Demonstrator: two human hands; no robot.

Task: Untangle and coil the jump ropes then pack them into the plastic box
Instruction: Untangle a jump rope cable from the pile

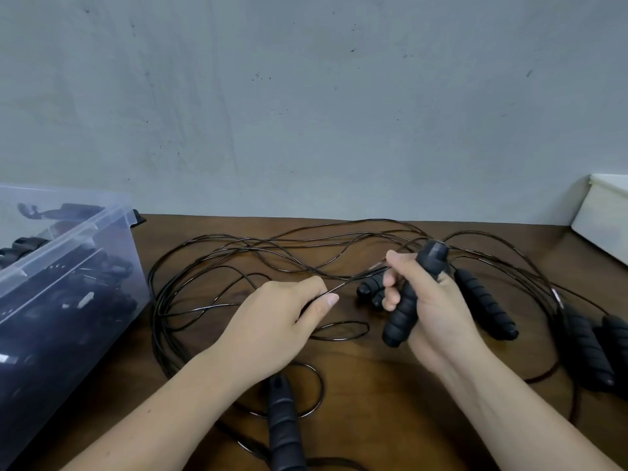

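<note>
- Now the right hand (433,302) is wrapping its fingers around a black handle (406,305) and holding it up, tipped a little, just above the table (373,385).
- The left hand (272,317) is pinching a thin black cord (353,278) between thumb and finger, and the cord is running across to the right hand.
- The jump ropes (272,246) are lying in a loose, messy pile on the table, behind and around both hands. I think this rope's untangling is only just getting going, and no coil is showing on the table.
- More handles are waiting: one (486,304) just right of the held one, a pair (584,351) at the far right, and one (283,426) under the left arm.
- The plastic box (68,241) on the left is holding dark rope things, so some packing is looking done, but lots is left.
- The box wall is sitting near the left arm, and a white tub (601,212) is sitting far right. Between them the table is giving room for pulling cord, but loops could be catching.
</note>
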